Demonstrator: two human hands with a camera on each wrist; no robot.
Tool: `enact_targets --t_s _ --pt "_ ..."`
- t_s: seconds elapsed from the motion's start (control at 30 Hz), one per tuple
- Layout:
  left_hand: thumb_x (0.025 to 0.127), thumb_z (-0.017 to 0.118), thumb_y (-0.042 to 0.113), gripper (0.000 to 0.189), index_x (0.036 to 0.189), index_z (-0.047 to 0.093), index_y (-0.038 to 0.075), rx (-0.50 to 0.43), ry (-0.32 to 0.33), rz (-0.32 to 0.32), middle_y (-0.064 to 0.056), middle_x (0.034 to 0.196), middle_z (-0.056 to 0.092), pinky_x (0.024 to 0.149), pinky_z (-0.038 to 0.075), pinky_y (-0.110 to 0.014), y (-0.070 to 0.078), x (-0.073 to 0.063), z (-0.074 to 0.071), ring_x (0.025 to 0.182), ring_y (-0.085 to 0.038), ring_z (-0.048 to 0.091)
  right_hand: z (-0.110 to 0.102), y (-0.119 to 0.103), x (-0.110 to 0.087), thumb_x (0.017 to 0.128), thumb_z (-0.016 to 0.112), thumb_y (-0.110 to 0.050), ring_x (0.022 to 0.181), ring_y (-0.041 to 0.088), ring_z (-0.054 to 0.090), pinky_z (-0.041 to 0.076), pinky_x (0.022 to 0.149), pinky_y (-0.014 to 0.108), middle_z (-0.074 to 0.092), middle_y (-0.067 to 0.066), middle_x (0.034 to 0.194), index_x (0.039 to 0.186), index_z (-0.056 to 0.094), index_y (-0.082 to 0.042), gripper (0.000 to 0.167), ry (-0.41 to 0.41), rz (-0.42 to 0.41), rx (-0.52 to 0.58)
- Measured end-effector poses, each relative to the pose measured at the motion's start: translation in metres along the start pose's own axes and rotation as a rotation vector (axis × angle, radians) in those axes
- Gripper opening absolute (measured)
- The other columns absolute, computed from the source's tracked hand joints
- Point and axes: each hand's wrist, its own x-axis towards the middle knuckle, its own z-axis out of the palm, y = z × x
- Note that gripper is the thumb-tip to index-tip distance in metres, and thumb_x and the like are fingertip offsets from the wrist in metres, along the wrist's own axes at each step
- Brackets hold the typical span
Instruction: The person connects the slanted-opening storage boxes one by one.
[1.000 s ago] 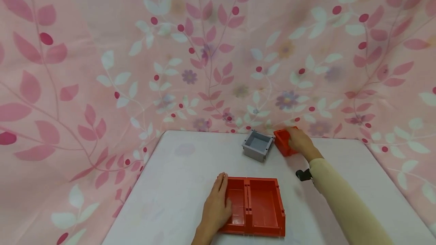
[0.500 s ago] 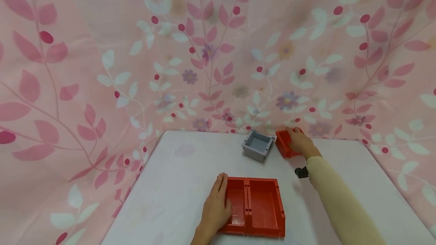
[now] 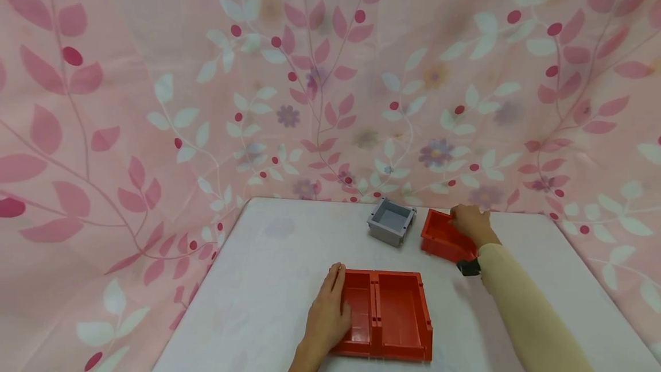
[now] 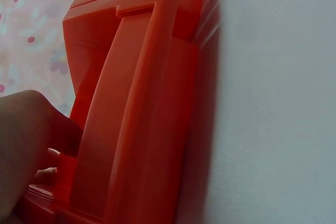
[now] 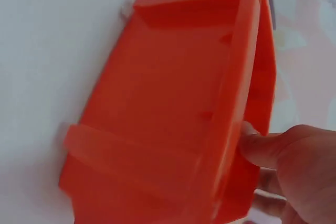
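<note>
Pink floral curtain behind a white table, in soft, dim, even light.

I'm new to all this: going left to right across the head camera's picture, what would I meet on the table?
The left hand → the joined red bins → the far red bin → the right hand. The gray bin lies farther back, within the joined pair's span, so I leave it out.

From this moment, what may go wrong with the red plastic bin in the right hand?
The right hand grips the red plastic bin at one side only, so it might twist or slip. The grey open plastic box stands close beside it, so a sideways swing might knock it.
</note>
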Motion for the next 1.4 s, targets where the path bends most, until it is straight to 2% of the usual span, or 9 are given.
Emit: enact_targets --t_s 0.07,0.17,0.4,0.53,0.7,0.9,1.2,1.4 --pt "0.091 0.069 0.009 0.082 0.164 0.032 0.009 -0.002 -0.002 0.001 -0.012 0.167 0.031 0.102 0.052 -0.046 0.001 0.000 0.001 0.147 -0.030 0.039 0.002 0.006 -0.004 0.098 0.068 -0.009 0.092 0.042 0.060 0.048 0.087 0.069 0.067 0.020 0.098 0.110 0.066 0.006 0.019 -0.006 -0.010 0.044" --pt "0.091 0.069 0.009 0.082 0.164 0.032 0.009 -0.004 0.003 0.006 -0.011 0.167 0.031 0.101 0.053 -0.046 0.002 0.000 0.002 0.147 -0.030 0.040 0.003 0.013 -0.010 0.099 0.065 -0.006 0.081 0.032 0.058 0.054 0.071 0.052 0.064 0.017 0.092 0.109 0.064 0.007 0.016 -0.002 -0.020 0.087" --pt "0.087 0.066 -0.009 0.087 0.164 0.030 0.007 0.036 0.001 -0.021 -0.013 0.166 0.031 0.095 0.056 -0.043 0.001 -0.001 -0.001 0.145 -0.032 0.042 0.000 0.009 -0.023 0.101 0.061 -0.009 0.070 0.025 0.054 0.047 0.060 0.037 0.058 0.007 0.077 0.096 0.062 -0.001 0.009 0.043 -0.007 0.151" --pt "0.083 0.067 -0.017 0.090 0.163 0.031 0.003 0.001 -0.010 -0.052 -0.016 0.165 0.031 0.092 0.058 -0.043 0.002 0.000 -0.007 0.143 -0.034 0.042 -0.007 0.001 -0.034 0.100 0.062 -0.009 0.071 0.026 0.055 0.050 0.061 0.038 0.059 0.008 0.079 0.101 0.063 0.002 0.011 0.065 -0.001 0.159" --pt "0.083 0.069 -0.017 0.090 0.163 0.032 0.004 0.012 -0.025 -0.078 -0.015 0.166 0.031 0.100 0.052 -0.048 -0.003 0.002 -0.013 0.146 -0.035 0.039 -0.011 -0.007 -0.051 0.100 0.063 -0.009 0.070 0.026 0.055 0.052 0.061 0.039 0.060 0.009 0.079 0.101 0.062 0.005 0.014 0.122 -0.024 0.156" --pt "0.082 0.066 -0.019 0.090 0.163 0.033 0.005 0.026 -0.018 -0.061 -0.014 0.167 0.030 0.103 0.050 -0.048 -0.011 0.006 -0.016 0.148 -0.036 0.036 -0.008 -0.019 -0.078 0.100 0.064 -0.012 0.066 0.024 0.055 0.055 0.056 0.038 0.060 0.009 0.078 0.099 0.059 0.004 0.017 0.194 -0.053 0.204" --pt "0.084 0.063 -0.019 0.087 0.162 0.034 0.004 0.022 0.005 -0.061 -0.014 0.167 0.030 0.105 0.047 -0.050 -0.014 0.009 -0.017 0.148 -0.035 0.037 -0.005 -0.040 -0.111 0.100 0.062 -0.012 0.057 0.021 0.053 0.053 0.050 0.036 0.059 0.006 0.071 0.094 0.061 0.004 0.017 0.352 -0.070 0.279" --pt "0.084 0.063 -0.018 0.086 0.162 0.034 0.004 0.025 -0.002 -0.063 -0.014 0.166 0.032 0.103 0.050 -0.048 -0.014 0.010 -0.015 0.147 -0.034 0.038 -0.003 -0.050 -0.130 0.101 0.062 -0.012 0.057 0.020 0.055 0.057 0.052 0.039 0.062 0.007 0.073 0.096 0.063 0.007 0.020 0.373 -0.036 0.313"
